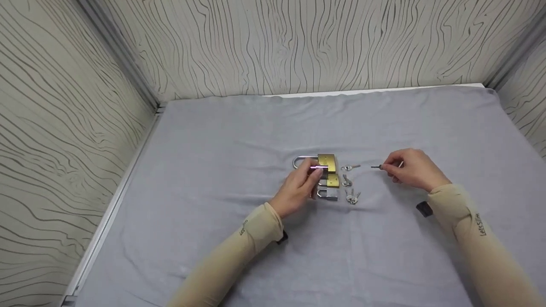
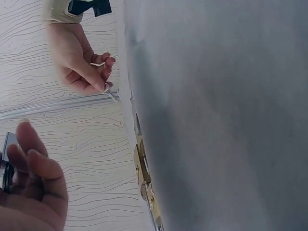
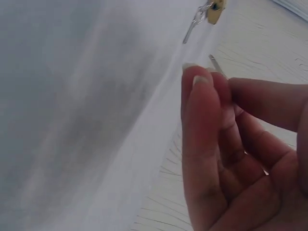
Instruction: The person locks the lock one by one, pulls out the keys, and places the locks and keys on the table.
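Note:
My left hand [image 1: 296, 187] grips a small padlock, seen edge-on as a shiny purple strip [image 1: 319, 167]; in the left wrist view its silver side [image 2: 10, 143] shows at the frame's edge. Under and beside that hand lie a large brass padlock [image 1: 327, 158], a smaller brass padlock [image 1: 333, 181] and a silver padlock [image 1: 328, 195]. To the right, my right hand [image 1: 413, 168] pinches a key [image 1: 376, 166] between thumb and fingers, its blade pointing left toward the padlocks. The right wrist view shows the blade [image 3: 216, 64] sticking out past the fingertips.
Beside the padlocks lie keys in a column: one set [image 1: 350, 168] at the top, another [image 1: 347, 181] in the middle and a spread set [image 1: 352, 198] at the bottom. Grey cloth [image 1: 213, 149] covers the table. Patterned panels [image 1: 277, 47] stand behind and at both sides.

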The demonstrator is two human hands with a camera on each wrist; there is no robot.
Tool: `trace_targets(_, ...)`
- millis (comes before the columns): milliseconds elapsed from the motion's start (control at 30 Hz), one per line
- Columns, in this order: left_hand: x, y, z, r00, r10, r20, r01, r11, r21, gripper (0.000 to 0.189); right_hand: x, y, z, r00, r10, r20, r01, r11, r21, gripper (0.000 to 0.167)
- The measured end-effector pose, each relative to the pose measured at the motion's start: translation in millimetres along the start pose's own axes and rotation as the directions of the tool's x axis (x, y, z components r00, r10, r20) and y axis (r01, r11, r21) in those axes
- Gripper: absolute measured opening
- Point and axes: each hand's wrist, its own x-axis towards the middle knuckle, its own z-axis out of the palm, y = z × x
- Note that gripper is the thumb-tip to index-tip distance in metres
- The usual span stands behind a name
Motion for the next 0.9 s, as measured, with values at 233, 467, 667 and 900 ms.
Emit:
trace_targets(233,0.5,-1.2,2.3,1.000,-0.002,0.017,0.003,0.999,-0.047,0.026,0.7,8,4,0.999,0.038,-0.008,-0.038,0.995,-0.091,0.017)
trace_targets(467,1.0,-2.0,3.3,1.000,-0.009,0.015,0.009,0.999,-0.041,0.024,0.8,-6,8,0.989,-0.061,-0.136,0.044,0.991,-0.124,0.011)
trace_targets(667,1.8,-1.6,6.2,1.000,-0.010,0.024,0.011,0.998,-0.059,0.026,-7.5,-49,23,0.878,-0.411,-0.246,0.390,0.911,-0.131,0.014)
trace_targets(900,3.5,-2.1,9.8,0.998,0.031,0.057,-0.027,0.998,-0.062,0.026,-13.5,-94,46,0.606,-0.756,-0.247,0.710,0.654,-0.261,0.041)
